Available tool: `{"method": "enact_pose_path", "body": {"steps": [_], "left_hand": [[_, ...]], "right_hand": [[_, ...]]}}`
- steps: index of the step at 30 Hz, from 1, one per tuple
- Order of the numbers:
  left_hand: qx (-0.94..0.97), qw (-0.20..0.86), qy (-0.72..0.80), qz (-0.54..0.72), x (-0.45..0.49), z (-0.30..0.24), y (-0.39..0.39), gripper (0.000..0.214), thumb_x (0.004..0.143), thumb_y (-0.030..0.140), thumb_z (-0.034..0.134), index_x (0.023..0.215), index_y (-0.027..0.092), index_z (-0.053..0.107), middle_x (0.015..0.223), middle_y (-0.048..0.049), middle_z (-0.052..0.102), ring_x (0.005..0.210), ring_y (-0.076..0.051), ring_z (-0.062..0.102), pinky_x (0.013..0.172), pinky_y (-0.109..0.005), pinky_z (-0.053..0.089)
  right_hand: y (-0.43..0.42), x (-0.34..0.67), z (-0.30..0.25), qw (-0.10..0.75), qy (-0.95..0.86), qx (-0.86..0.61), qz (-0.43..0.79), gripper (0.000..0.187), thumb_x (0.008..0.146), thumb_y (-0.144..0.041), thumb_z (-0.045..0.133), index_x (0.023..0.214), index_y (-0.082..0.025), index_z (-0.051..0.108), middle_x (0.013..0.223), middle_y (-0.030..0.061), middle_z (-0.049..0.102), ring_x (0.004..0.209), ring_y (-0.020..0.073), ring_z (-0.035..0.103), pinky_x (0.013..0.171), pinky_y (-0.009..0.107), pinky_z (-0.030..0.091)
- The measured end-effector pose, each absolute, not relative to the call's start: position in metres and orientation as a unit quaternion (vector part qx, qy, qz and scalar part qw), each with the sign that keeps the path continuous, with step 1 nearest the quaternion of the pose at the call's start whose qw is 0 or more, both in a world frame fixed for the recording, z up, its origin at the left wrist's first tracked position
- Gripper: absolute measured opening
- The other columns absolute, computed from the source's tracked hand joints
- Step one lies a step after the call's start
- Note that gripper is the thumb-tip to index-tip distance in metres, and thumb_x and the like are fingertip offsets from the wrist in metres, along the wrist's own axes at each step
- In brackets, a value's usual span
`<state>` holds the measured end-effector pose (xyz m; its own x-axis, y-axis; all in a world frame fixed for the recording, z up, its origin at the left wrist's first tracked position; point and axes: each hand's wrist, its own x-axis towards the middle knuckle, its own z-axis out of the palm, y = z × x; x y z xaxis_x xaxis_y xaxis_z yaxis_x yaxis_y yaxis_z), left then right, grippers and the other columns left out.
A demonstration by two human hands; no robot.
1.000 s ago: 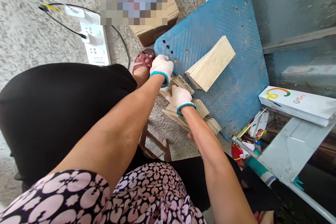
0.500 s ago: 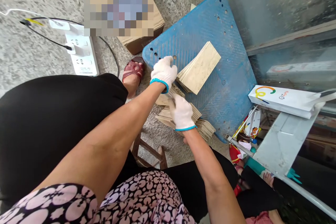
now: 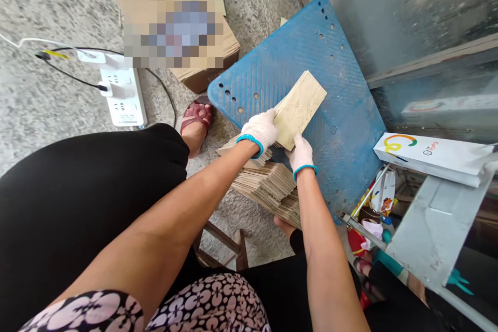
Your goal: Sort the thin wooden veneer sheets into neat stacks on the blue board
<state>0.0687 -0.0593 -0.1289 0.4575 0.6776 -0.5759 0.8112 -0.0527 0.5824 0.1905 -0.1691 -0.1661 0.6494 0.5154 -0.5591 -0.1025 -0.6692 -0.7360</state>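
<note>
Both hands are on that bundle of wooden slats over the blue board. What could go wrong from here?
The slat bundle is pinched only at its near end by the left hand and right hand, so loose slats may fan out and slide. The lower pile overhangs the blue board edge and might spill onto the floor.

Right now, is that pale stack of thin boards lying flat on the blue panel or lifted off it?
Cannot tell for sure. Both gloved hands, left hand and right hand, grip the stack's near end over the blue panel; its far end seems to rest there.
</note>
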Motion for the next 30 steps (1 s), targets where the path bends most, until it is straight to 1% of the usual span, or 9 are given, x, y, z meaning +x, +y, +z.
{"method": "enact_pose_path", "body": {"steps": [3,8,10,14,18,20,23,28,30], "left_hand": [[0.729,0.452,0.507,-0.082,0.072,-0.129,-0.061,0.043,0.085,0.028,0.045,0.127,0.027,0.053,0.123,-0.0094,0.065,0.109,-0.029,0.062,0.083,-0.038,0.051],[0.772,0.416,0.474,-0.084,0.079,-0.125,-0.075,0.055,0.082,0.027,0.047,0.135,0.015,0.046,0.128,-0.0168,0.059,0.116,-0.032,0.058,0.090,-0.040,0.050],[0.770,0.429,0.465,-0.084,0.080,-0.123,-0.082,0.059,0.082,0.029,0.048,0.140,0.016,0.042,0.130,-0.0164,0.058,0.117,-0.031,0.058,0.092,-0.038,0.048],[0.736,0.485,0.465,-0.088,0.081,-0.122,-0.091,0.071,0.082,0.037,0.049,0.149,0.023,0.030,0.132,-0.0121,0.060,0.113,-0.029,0.062,0.089,-0.037,0.050],[0.712,0.508,0.475,-0.096,0.082,-0.120,-0.091,0.077,0.080,0.043,0.053,0.150,0.026,0.028,0.127,-0.0114,0.063,0.113,-0.029,0.062,0.088,-0.037,0.051],[0.709,0.518,0.470,-0.091,0.082,-0.119,-0.089,0.077,0.079,0.045,0.054,0.149,0.026,0.029,0.125,-0.0119,0.064,0.112,-0.030,0.063,0.086,-0.037,0.052],[0.708,0.526,0.462,-0.090,0.082,-0.119,-0.085,0.071,0.077,0.045,0.056,0.143,0.024,0.039,0.124,-0.0112,0.065,0.111,-0.030,0.064,0.084,-0.036,0.053],[0.689,0.551,0.466,-0.068,0.080,-0.128,-0.075,0.048,0.079,0.041,0.054,0.125,0.029,0.057,0.121,-0.0051,0.067,0.110,-0.026,0.063,0.085,-0.033,0.051],[0.655,0.569,0.495,-0.050,0.079,-0.134,-0.071,0.040,0.080,0.042,0.054,0.115,0.027,0.063,0.117,-0.0048,0.069,0.108,-0.026,0.064,0.086,-0.034,0.051]], "right_hand": [[-0.159,0.184,-0.168,0.417,-0.031,-0.810,0.411,0.034,0.087,-0.048,0.045,0.100,-0.019,0.057,0.101,0.0076,0.070,0.086,0.0181,0.067,0.069,0.032,0.058],[-0.159,0.189,-0.170,0.450,-0.015,-0.790,0.416,0.033,0.086,-0.048,0.048,0.103,-0.021,0.056,0.102,0.0048,0.070,0.084,0.0164,0.067,0.073,0.034,0.058],[-0.161,0.197,-0.170,0.461,0.002,-0.783,0.417,0.031,0.086,-0.045,0.050,0.105,-0.021,0.056,0.101,0.0038,0.070,0.084,0.0161,0.068,0.075,0.035,0.058],[-0.164,0.216,-0.164,0.459,0.010,-0.788,0.411,0.030,0.088,-0.045,0.051,0.104,-0.020,0.059,0.097,0.0043,0.071,0.087,0.0171,0.068,0.077,0.038,0.059],[-0.165,0.231,-0.160,0.423,-0.008,-0.796,0.432,0.032,0.085,-0.048,0.059,0.101,-0.020,0.061,0.094,0.0047,0.072,0.085,0.0174,0.068,0.076,0.037,0.059],[-0.166,0.236,-0.162,0.423,-0.013,-0.785,0.452,0.036,0.083,-0.050,0.063,0.102,-0.019,0.061,0.092,0.0050,0.072,0.082,0.0173,0.068,0.075,0.036,0.060],[-0.166,0.240,-0.169,0.431,-0.016,-0.769,0.472,0.039,0.082,-0.050,0.066,0.104,-0.017,0.061,0.088,0.0050,0.072,0.077,0.0165,0.068,0.073,0.034,0.060],[-0.160,0.238,-0.169,0.428,-0.008,-0.808,0.405,0.037,0.086,-0.045,0.063,0.105,-0.014,0.061,0.080,0.0035,0.071,0.064,0.0143,0.066,0.064,0.030,0.060],[-0.157,0.237,-0.161,0.416,-0.024,-0.824,0.383,0.037,0.085,-0.046,0.064,0.102,-0.013,0.063,0.077,0.0035,0.070,0.060,0.0141,0.065,0.059,0.028,0.059]]}}
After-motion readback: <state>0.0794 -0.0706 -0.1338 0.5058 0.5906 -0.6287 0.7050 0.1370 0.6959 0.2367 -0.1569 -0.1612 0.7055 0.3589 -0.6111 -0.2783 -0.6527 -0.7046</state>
